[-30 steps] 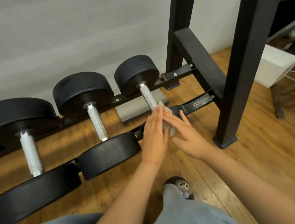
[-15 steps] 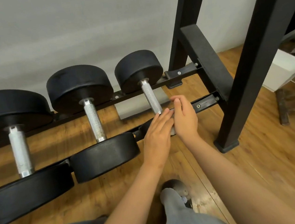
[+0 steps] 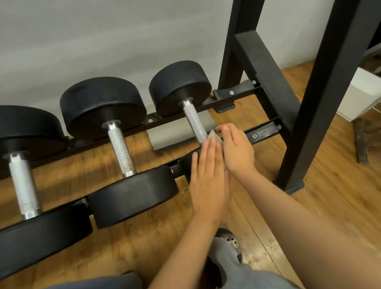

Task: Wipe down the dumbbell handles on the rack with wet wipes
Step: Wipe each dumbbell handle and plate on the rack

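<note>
Both hands meet at the near end of the smallest dumbbell's knurled handle [image 3: 194, 120], with a pale folded wet wipe [image 3: 214, 136] sandwiched between them. The left hand [image 3: 207, 179] is flat, fingers straight and together, its fingertips pressing the wipe from the left just where the handle meets the near weight head. The right hand [image 3: 238, 150] lies against the wipe from the other side, back of the hand to the camera; its fingers bend a little over the wipe's top edge, and I cannot tell whether it pinches the wipe or only presses it. The heels of the two hands touch.

That dumbbell's far head [image 3: 180, 87] sits beyond the fingertips; its near head is mostly hidden under the left hand. To the left of the left hand lie two larger dumbbells on the same black rack rails [image 3: 262, 132] – a middle handle [image 3: 120, 148] and, farther left, a thick handle [image 3: 23, 184], both bare. A black rack upright [image 3: 318, 91] stands to the right of the right hand, with a white box [image 3: 364, 93] beyond it. Wooden floor [image 3: 342, 202] lies under everything – a shoe [image 3: 229, 239] shows below the wrists
</note>
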The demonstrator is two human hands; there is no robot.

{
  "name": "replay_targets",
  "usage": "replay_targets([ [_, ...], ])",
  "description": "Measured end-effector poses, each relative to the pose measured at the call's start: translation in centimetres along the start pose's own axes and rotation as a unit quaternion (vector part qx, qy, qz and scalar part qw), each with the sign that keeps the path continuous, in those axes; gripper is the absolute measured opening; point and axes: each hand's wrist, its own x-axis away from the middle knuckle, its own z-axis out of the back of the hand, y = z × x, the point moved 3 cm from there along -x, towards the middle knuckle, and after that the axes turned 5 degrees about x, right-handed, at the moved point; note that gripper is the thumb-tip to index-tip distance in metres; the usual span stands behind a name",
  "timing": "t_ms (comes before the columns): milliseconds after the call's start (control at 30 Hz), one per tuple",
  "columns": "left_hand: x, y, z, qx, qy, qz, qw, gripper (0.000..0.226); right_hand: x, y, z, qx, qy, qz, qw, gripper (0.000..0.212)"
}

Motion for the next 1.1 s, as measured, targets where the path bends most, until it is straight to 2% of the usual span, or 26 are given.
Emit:
replay_targets([
  [167, 1.6, -0.1, 0.4, 0.056, -0.029, 0.042, 0.997, 0.062, 0.0, -0.5, 0.1, 0.011, 0.004, -0.001, 1.0, 0.035],
  [333, 1.3, -1.1, 0.1, 0.025, -0.069, 0.047, 0.996, 0.091, 0.2, -0.4, 0.3, 0.024, 0.008, 0.005, 1.0, 0.037],
  [533, 5.3, -0.5, -0.4, 0.136, -0.086, 0.149, 0.976, 0.124, 0.1, -0.6, 0.5, 0.04, 0.005, 0.004, 0.999, 0.038],
  [733, 2.3, -1.9, -0.2, 0.218, -0.049, 0.205, 0.953, 0.132, 0.1, -0.3, 0.2, 0.042, 0.007, 0.004, 0.999, 0.037],
  [800, 3.1, -2.1, -0.6, 0.263, -0.038, 0.231, 0.936, 0.13, 0.1, -0.4, 0.2, 0.043, 0.01, 0.006, 0.999, 0.036],
  [1100, 4.8, -3.2, -3.4, 0.45, -0.045, 0.379, 0.807, 0.123, 0.1, 0.0, 0.2, 0.033, 0.014, 0.008, 0.999, 0.036],
])
